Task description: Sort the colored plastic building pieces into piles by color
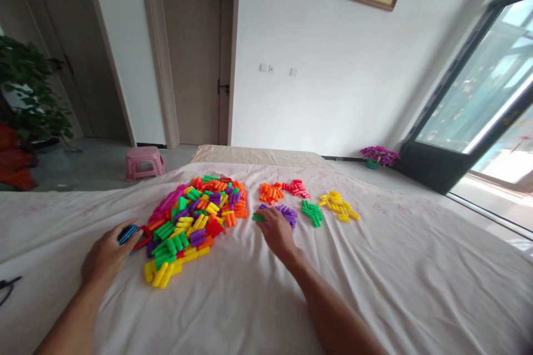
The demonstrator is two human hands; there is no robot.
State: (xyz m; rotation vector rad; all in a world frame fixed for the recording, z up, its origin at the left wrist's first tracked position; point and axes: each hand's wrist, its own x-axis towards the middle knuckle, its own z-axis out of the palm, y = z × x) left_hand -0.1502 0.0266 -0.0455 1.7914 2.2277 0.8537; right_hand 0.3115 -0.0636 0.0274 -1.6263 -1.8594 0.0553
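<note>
A large mixed heap of coloured plastic pieces (195,216) lies left of centre on the pale cloth. My left hand (109,249) is closed round a dark blue and red object (128,234) at the heap's left side. My right hand (277,233) has its fingers closed on a green piece (258,217), beside the small purple pile (289,215), which it partly covers. Further piles lie separately: orange (271,193), red (296,187), green (312,213) and yellow (338,205).
The wrinkled cloth (400,277) covers the wide surface. A black cable (9,284) lies at the left edge. Beyond are a pink stool (145,163), a leafy plant (33,94), a door (191,61) and purple flowers (380,155).
</note>
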